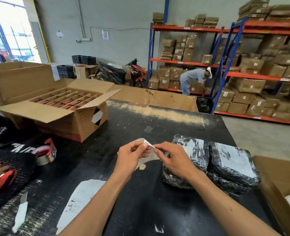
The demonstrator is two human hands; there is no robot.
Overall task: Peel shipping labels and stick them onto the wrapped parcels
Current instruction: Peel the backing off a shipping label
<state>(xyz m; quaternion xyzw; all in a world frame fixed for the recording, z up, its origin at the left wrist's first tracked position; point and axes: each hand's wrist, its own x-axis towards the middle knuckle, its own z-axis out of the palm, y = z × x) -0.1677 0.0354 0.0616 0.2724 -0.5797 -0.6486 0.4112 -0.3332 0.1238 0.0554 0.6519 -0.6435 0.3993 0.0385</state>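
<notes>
Pinched between our two hands, a white paper shipping label (146, 151) is held above the black scuffed worktable (140, 201): our left hand (132, 155) grips the sheet with thumb and fingers closed on its left part, and our right hand (173, 159) is closed on a folded-up white corner at the top, thumb against forefinger. Nearest to us, under our left forearm, a second white printed label sheet (79, 200) lies flat on the table, and a narrow white paper strip (20, 213) lies to its left. Just right of our right hand, two parcels wrapped in black plastic film (214, 166) sit side by side on the table, touching, each already bearing a white label on its upper face; further black wrapped material shows beneath them. At the right edge stands a brown cardboard carton (280, 188), only partly in view. At the left, a red-handled tape dispenser with a roll of tape (45, 153) rests on the table. Beyond it, an open brown cardboard box with divider cells (60, 106) holds red and black items in some cells. Farther back, orange-and-blue steel racks (225, 68) carry many brown cartons, a person in a grey shirt (193, 79) bends at the lowest shelf, and a red and black motorcycle (135, 74) is parked by the wall.
</notes>
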